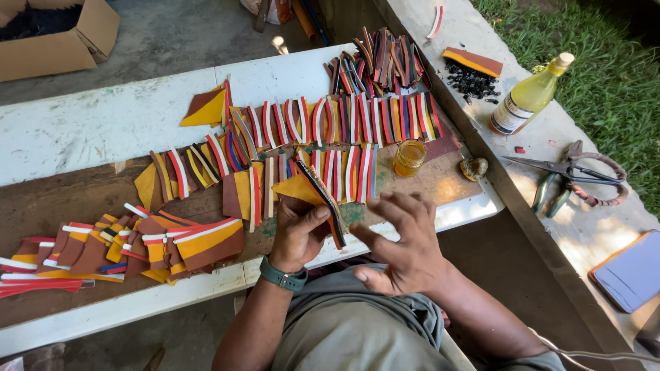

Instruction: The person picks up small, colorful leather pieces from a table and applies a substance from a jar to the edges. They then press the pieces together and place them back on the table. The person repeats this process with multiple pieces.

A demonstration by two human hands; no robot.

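Observation:
My left hand (297, 233), with a green watch on the wrist, grips a layered piece (317, 192) of yellow, brown and black rubber-like sheet by its lower edge. My right hand (404, 242) hovers just to the right of it with fingers spread and nothing in it. Both hands are above the near edge of a white wooden bench (103, 124). Rows of curved multicoloured strips (344, 120) lie laid out on the bench beyond the hands. A pile of cut pieces (137, 244) sits to the left.
A small jar of amber liquid (409, 156) stands by the strips. On the concrete ledge at right lie a yellow bottle (528, 96), shears (570, 172), black bits (471, 81) and a blue pad (631, 271). A cardboard box (58, 38) sits at top left.

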